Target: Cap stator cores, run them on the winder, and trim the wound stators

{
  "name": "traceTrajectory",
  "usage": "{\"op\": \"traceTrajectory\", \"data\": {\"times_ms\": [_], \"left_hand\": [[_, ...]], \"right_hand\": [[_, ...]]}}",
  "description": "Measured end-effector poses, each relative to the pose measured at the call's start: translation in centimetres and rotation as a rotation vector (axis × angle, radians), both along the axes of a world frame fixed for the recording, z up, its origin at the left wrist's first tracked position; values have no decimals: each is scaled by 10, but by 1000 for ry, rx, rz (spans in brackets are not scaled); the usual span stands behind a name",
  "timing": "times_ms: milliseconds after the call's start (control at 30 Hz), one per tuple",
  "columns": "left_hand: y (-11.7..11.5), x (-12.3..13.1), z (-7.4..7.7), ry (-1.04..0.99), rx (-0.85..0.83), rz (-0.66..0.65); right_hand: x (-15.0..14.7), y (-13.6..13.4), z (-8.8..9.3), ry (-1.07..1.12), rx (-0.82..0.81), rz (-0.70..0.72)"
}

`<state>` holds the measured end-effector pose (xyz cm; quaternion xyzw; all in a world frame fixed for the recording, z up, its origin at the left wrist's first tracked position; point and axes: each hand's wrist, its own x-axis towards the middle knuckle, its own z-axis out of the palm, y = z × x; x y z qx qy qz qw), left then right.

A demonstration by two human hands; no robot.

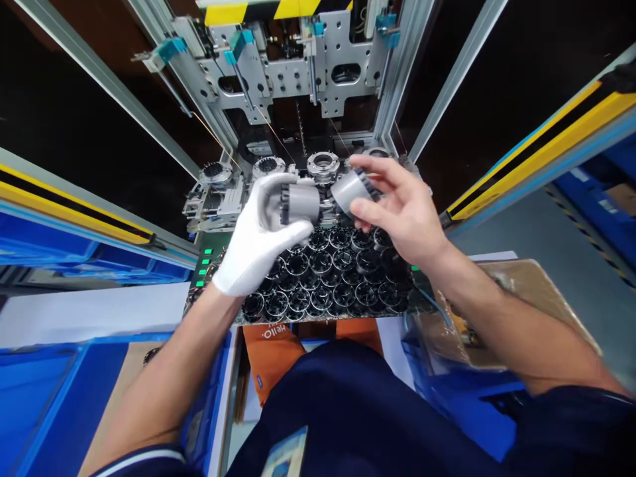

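Note:
My left hand [258, 232], in a white glove, is closed around a grey cylindrical part [303, 203] with a black toothed rim at its left end. In my bare right hand [405, 209], a second grey cylinder [349, 193] is gripped between thumb and fingers, tilted, its black toothed rim facing up and right. The two cylinders are close together, with a small gap between them. Below both hands lie rows of black round parts with shiny rims [320, 298]. Just beyond the hands, a metal ring fixture [322, 163] belongs to the machine.
A machine head [298, 76] with thin rods and wires stands ahead. Yellow-and-black guard posts [541, 152] flank both sides. Fixtures on the left hold black toothed rings [215, 172]. Blue bins [44, 377] are at lower left; a plastic-lined box [541, 305] is at right.

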<state>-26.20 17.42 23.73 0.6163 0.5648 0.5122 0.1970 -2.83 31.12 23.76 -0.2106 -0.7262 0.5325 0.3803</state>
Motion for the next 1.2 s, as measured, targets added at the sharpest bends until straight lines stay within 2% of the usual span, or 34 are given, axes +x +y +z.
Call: {"op": "traceTrajectory", "data": {"times_ms": [100, 233, 400, 600, 700, 767, 867, 933, 1000, 1100, 1200], "left_hand": [[-35, 25, 13, -74, -64, -41], [-58, 37, 24, -144, -58, -66], [-67, 46, 26, -185, 27, -87], [-69, 42, 24, 8, 70, 38], [-70, 35, 27, 13, 53, 47], [-64, 30, 35, 84, 42, 83], [-38, 16, 55, 263, 15, 111], [-2, 4, 67, 426, 10, 124], [47, -9, 72, 610, -2, 160], [129, -27, 61, 738, -96, 260], [196, -39, 37, 699, -236, 325]], "right_hand": [[14, -42, 15, 78, -150, 50], [23, -61, 23, 125, -273, 117], [27, -68, 24, 151, -331, 190], [32, -74, 20, 149, -360, 220], [36, -71, 23, 100, -287, 194], [38, -61, 33, 27, -173, 145], [37, -22, 56, -120, 111, 42], [32, 21, 71, -233, 347, -34], [23, 75, 77, -389, 576, -109], [6, 158, 65, -646, 792, -229], [-6, 220, 35, -820, 833, -309]]}}
